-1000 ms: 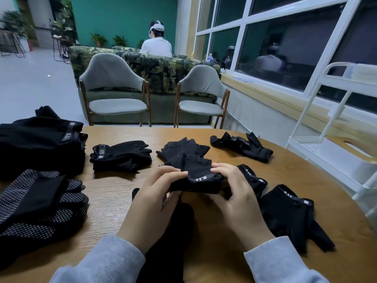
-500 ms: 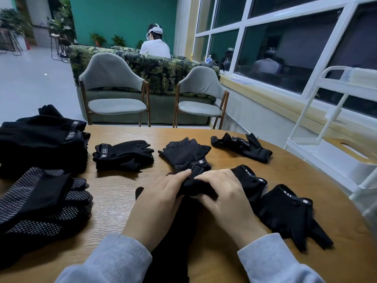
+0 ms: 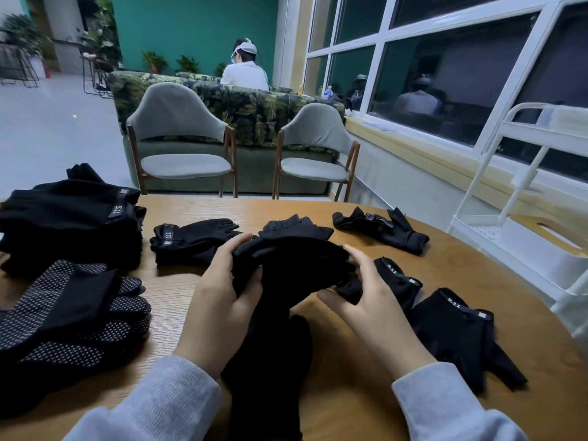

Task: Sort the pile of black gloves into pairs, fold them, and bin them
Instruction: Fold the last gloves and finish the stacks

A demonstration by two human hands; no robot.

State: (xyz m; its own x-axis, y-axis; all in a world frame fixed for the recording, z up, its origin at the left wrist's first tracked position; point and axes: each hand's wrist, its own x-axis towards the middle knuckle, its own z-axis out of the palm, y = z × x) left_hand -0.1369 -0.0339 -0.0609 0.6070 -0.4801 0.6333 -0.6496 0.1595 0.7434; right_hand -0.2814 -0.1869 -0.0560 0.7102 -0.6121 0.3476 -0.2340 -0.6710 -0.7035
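Office lounge or common room: round wooden table point(image 3: 197, 214), two grey chairs point(image 3: 178, 141), leaf-print sofa point(image 3: 254, 113), potted plants point(image 3: 154, 60), teal wall point(image 3: 191, 27), big windows point(image 3: 445, 68), white cart point(image 3: 525, 218).

two grey chairs point(image 3: 183, 144) before teal wall point(image 3: 194, 27).
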